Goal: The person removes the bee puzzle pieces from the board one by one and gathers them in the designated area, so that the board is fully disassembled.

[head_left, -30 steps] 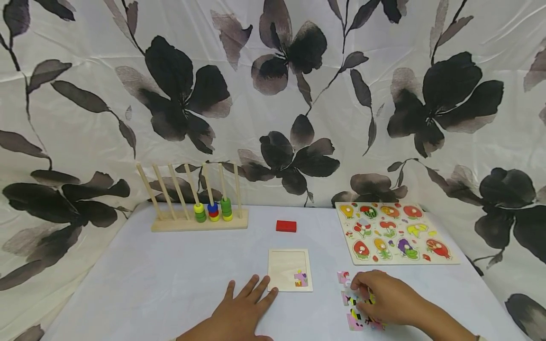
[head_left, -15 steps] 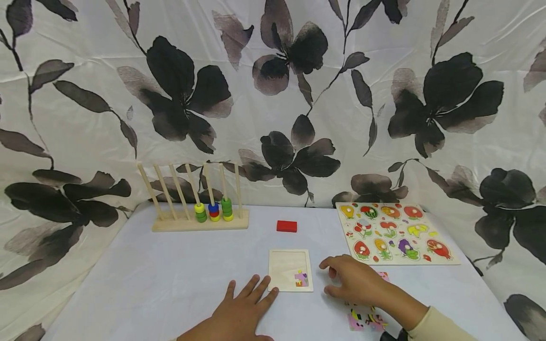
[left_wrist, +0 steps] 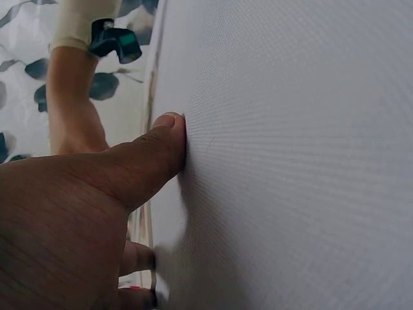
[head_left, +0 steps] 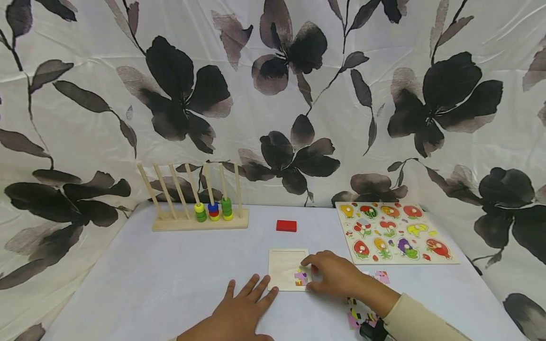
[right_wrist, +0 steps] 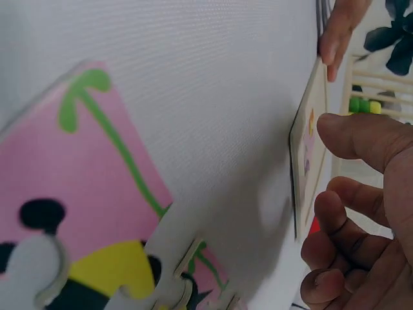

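Observation:
A square wooden puzzle tray (head_left: 279,265) lies mid-table, with a pink and yellow jigsaw piece (head_left: 301,278) in its lower right corner. My left hand (head_left: 241,310) lies flat with fingers spread, its fingertips at the tray's lower left edge. Over the tray's right edge is my right hand (head_left: 337,274), thumb and index finger apart around the piece. In the right wrist view nothing shows between that thumb and the loosely bent fingers. Loose pink jigsaw pieces (head_left: 354,321) lie beneath the right forearm, partly hidden; a bee-patterned piece (right_wrist: 97,168) looms close in the right wrist view.
A wooden peg counter (head_left: 200,226) with coloured rings stands at the back left. Behind the tray lies a red block (head_left: 286,226). A fruit knob puzzle board (head_left: 347,232) lies at the back right. Floral cloth (head_left: 273,118) hangs behind the table.
From the loose jigsaw pieces my right hand has moved left to the tray's right edge, uncovering some pieces and covering others with the forearm. My left hand has stayed still.

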Demonstrator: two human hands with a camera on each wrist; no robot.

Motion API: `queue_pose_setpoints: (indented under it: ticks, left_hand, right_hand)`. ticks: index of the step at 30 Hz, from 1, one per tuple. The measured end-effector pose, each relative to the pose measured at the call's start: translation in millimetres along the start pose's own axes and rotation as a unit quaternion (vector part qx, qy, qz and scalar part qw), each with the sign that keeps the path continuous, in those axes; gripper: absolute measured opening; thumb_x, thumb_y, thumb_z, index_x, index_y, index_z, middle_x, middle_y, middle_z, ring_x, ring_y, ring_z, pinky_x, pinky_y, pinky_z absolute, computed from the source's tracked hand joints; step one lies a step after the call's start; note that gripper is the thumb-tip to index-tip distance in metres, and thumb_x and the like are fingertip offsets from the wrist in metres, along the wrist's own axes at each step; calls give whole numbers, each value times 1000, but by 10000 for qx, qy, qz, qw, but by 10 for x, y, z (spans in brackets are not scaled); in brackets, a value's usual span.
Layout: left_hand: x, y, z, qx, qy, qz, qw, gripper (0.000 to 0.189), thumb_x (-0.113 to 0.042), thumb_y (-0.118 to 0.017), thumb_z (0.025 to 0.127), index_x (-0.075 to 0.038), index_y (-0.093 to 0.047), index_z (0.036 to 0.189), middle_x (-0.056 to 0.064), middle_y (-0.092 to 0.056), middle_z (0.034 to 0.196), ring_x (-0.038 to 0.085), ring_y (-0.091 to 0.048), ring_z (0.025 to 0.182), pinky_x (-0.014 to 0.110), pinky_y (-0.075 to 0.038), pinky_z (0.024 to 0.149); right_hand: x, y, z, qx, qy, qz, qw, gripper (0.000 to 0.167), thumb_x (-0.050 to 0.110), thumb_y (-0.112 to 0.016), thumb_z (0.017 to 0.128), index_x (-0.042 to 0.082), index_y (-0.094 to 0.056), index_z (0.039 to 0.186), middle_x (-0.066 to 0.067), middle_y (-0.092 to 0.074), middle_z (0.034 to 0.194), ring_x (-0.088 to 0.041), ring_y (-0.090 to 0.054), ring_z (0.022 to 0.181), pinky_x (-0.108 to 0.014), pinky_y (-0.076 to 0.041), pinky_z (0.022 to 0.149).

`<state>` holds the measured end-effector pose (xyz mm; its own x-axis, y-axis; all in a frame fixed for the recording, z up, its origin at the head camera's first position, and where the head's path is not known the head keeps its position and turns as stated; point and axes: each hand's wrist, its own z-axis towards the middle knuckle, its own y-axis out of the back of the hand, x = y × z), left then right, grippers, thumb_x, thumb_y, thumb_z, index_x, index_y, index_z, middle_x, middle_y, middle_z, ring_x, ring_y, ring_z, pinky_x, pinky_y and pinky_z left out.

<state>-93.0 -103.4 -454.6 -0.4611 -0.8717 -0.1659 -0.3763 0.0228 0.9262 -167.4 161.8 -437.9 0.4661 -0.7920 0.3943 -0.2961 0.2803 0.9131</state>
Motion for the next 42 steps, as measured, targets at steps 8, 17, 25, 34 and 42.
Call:
queue_pose_setpoints:
  ticks: [8,17,25,34,42]
  left_hand:
    - [7,-3,-3,-24,-30,1,10000,98,-77,-66,79,-28,-39,160,2,-27,167,31,-22,153,76,-24,109]
    - [8,-9,4,17,16,38,10000,98,-78,-66,79,-30,-39,159,0,-28,167,30,-23,153,75,-25,109]
    - [15,-11,10,48,15,4,10000,98,-77,-67,79,-30,-39,160,0,-26,168,30,-22,154,75,-24,109]
    - [26,-7,15,87,39,42,9999,98,-77,-67,79,-30,-39,159,0,-26,168,30,-22,154,76,-25,108]
    - [29,-14,22,43,32,-22,10000,97,-75,-69,78,-30,-40,159,0,-27,167,31,-23,153,77,-24,107]
  right_hand:
    - [48,-37,89,110,45,-48,9999,48,37,-87,79,20,-73,121,12,-56,91,-9,-50,87,-34,-49,75]
    - [59,-70,123,220,92,-103,9997,41,37,-87,78,21,-72,112,10,-60,98,-10,-53,93,-38,-52,83]
    - [56,-83,134,162,155,-66,9997,41,35,-89,77,22,-65,106,12,-52,87,-8,-49,85,-31,-47,73]
    - [94,-47,126,166,165,14,9997,41,29,-91,76,21,-64,106,14,-55,90,-9,-51,89,-34,-50,77]
    - [70,-40,108,78,128,48,9999,40,29,-92,75,20,-65,104,14,-54,87,-9,-50,86,-33,-48,74]
